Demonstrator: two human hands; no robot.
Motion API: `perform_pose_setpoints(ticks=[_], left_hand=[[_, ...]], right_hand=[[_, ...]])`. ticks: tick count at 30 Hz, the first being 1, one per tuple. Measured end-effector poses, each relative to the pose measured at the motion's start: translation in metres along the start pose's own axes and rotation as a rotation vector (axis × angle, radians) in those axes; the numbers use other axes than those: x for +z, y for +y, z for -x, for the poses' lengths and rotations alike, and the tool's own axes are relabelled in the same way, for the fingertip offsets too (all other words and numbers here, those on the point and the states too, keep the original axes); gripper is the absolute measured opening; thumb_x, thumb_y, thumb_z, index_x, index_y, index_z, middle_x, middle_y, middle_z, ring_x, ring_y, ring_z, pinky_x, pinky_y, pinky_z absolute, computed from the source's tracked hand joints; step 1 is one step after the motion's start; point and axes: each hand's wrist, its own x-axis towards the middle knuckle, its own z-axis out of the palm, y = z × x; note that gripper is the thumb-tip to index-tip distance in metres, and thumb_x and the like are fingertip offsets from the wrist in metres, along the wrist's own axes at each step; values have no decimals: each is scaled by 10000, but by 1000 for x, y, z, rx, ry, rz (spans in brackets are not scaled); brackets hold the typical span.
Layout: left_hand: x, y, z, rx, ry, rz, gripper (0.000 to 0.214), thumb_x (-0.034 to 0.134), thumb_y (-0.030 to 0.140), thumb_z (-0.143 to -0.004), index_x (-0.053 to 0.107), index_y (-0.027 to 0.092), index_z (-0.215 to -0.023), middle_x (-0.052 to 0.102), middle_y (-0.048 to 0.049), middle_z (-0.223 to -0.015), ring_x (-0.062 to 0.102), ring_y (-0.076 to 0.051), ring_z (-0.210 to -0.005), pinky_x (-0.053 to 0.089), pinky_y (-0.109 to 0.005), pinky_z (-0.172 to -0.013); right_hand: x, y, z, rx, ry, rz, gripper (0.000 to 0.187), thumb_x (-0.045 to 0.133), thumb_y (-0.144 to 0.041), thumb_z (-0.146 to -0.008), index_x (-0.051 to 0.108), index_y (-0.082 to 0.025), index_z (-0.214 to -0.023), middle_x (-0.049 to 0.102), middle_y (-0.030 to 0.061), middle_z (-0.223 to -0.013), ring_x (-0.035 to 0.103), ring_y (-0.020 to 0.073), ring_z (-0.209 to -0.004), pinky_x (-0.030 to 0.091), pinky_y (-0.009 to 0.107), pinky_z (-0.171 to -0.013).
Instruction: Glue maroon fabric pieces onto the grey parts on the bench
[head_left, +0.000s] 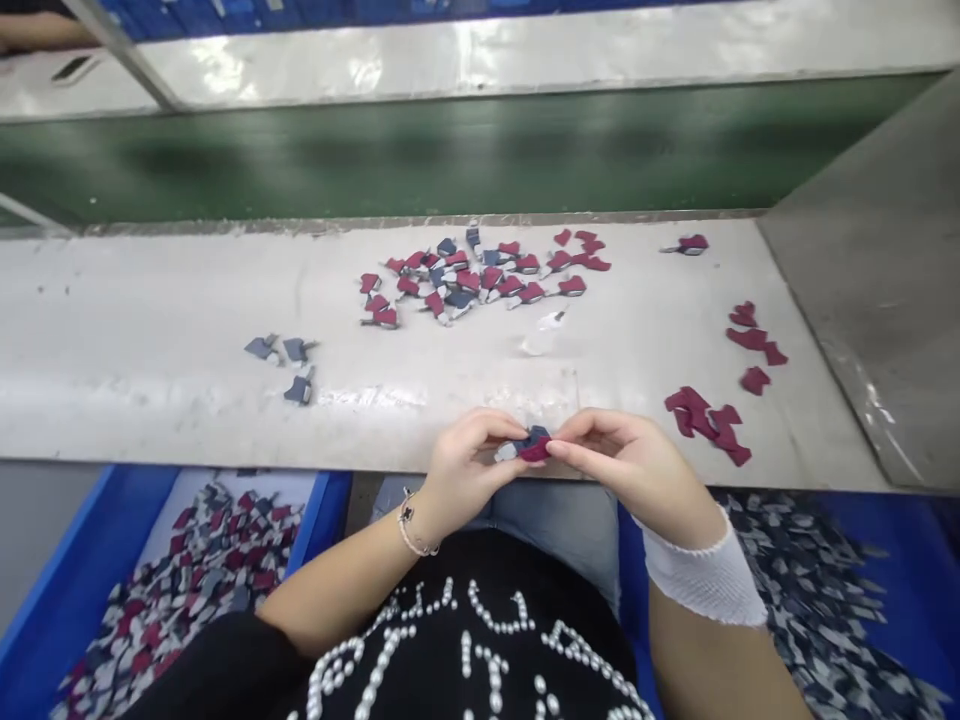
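My left hand and my right hand meet above the front edge of the white table. Their fingertips pinch a small fabric piece of maroon and navy cloth with a white end. A loose heap of similar sewn pieces lies farther forward on the table. Several navy cut pieces sit to the left of my hands. Several maroon cut pieces lie to the right, with a few more maroon pieces beyond them.
Blue bins full of fabric scraps stand below the table at left and right. A clear plastic scrap lies on the table. A green strip runs behind it, and a grey steel panel stands at right.
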Motion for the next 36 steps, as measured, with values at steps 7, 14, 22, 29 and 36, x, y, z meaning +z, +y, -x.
perform_pose_setpoints(ticks=[7,14,22,29,36], left_hand=[[-5,-8,2,75,8,1,299,830,208,-747,679,211,-1004,712,-37,-940,693,-151,-891,629,-298,-774],[-10,-14,-5,114,-5,-64,285,828,185,-749,679,208,-990,723,-26,-947,694,-139,-899,613,-294,-800],[-13,-11,-11,123,-63,-56,262,821,182,-756,675,200,-973,728,-22,-933,700,-133,-887,617,-289,-806],[-16,-6,-17,241,-71,-62,270,833,178,-737,689,164,-965,748,-43,-928,720,-128,-882,629,-252,-809],[-19,-1,-11,331,-70,-129,282,828,127,-731,688,131,-976,746,-54,-935,731,-122,-875,630,-216,-816]], right_hand=[[4,1,-12,7,39,116,369,802,-468,-751,661,-132,-805,696,67,-822,665,130,-763,564,187,-694],[7,3,-19,17,78,182,393,784,-505,-760,643,-141,-803,692,58,-821,642,133,-749,522,202,-653],[6,0,-21,-4,3,207,409,706,-533,-836,584,-181,-1006,645,29,-882,615,116,-785,522,205,-685],[11,2,-24,-21,-123,218,377,564,-542,-941,578,-168,-890,556,24,-828,547,117,-784,492,226,-691],[12,0,-19,-114,-126,243,331,563,-499,-957,604,-171,-936,614,31,-887,574,128,-826,469,231,-693]])
